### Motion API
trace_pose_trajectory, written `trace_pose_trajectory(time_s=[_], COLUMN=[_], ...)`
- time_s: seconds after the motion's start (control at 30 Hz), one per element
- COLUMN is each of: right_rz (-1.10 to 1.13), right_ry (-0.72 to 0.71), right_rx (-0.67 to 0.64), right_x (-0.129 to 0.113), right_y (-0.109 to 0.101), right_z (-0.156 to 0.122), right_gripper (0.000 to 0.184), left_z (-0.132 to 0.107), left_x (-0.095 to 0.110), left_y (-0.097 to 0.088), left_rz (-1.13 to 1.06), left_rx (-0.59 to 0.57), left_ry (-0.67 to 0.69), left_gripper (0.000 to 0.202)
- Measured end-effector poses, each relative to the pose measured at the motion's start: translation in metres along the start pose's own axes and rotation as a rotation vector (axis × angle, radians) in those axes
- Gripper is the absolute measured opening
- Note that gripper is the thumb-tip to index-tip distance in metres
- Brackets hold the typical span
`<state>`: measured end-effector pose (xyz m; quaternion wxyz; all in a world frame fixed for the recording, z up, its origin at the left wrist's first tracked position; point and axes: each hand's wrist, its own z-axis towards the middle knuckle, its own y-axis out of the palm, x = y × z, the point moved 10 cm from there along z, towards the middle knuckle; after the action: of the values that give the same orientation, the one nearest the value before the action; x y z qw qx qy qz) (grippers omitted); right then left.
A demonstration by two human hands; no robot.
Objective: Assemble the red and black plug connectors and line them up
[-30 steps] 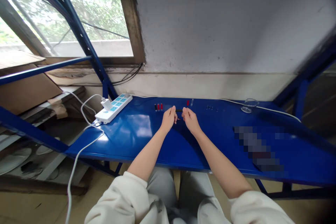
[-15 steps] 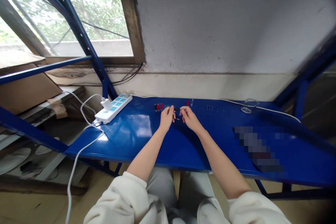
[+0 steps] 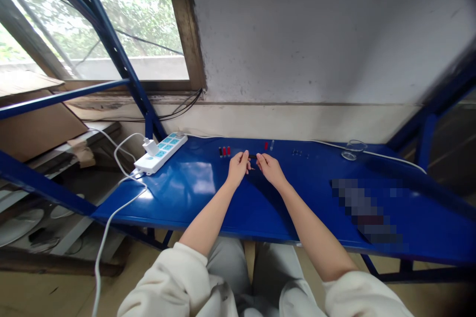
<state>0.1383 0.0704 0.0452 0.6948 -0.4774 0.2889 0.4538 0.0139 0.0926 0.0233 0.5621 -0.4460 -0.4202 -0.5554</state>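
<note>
My left hand (image 3: 238, 168) and my right hand (image 3: 270, 169) are close together over the blue shelf (image 3: 193, 193), both with fingers pinched. Between them runs a small dark rod-like part (image 3: 253, 157), gripped at each end by one hand; its detail is too small to make out. Just behind my left hand lie three small red and black pieces (image 3: 224, 151). A red piece (image 3: 266, 145) and a pale one (image 3: 271, 145) lie behind my right hand.
A white power strip (image 3: 160, 153) with a plugged-in charger and white cable sits at the shelf's back left. A clear glass dish (image 3: 352, 149) and a white cable lie at the back right. Tiny dark parts (image 3: 299, 152) are scattered mid-back. Blue rack struts frame both sides.
The hands stay at the same spot. My right hand's fingers shifted slightly along the dark part, first opening a little, then closing toward my left hand again.
</note>
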Motion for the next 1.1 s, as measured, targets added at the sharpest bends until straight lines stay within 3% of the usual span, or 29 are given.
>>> trace_pose_trajectory(time_s=[0.2,0.47,0.63,0.73,0.83,0.93,1.1], right_rz=[0.023,0.111,0.175,0.163,0.109,0.050,-0.022], right_ry=[-0.035,0.018,0.033,0.026,-0.014,-0.044,-0.016], right_rx=[0.029,0.119,0.174,0.073,-0.023,-0.066,-0.164], right_x=[-0.003,0.006,0.016,0.018,0.015,0.012,0.014], right_y=[-0.003,-0.014,-0.016,-0.001,0.013,0.020,0.027], right_z=[-0.001,0.002,0.005,0.007,0.005,0.003,0.000], right_gripper=[0.035,0.034,0.034,0.030,0.024,0.022,0.022], left_z=[0.004,0.005,0.004,0.002,0.002,0.002,0.003], left_x=[-0.009,-0.010,-0.004,0.000,0.003,0.004,-0.003], left_y=[-0.018,-0.031,-0.012,-0.001,0.000,-0.001,0.005], left_rz=[-0.075,-0.113,-0.066,-0.060,-0.026,0.048,0.116], left_rx=[0.140,0.221,0.069,-0.010,-0.009,-0.005,-0.094], left_ry=[-0.047,-0.061,-0.030,0.012,0.050,0.078,0.053], left_gripper=[0.041,0.038,0.039,0.037,0.035,0.035,0.035])
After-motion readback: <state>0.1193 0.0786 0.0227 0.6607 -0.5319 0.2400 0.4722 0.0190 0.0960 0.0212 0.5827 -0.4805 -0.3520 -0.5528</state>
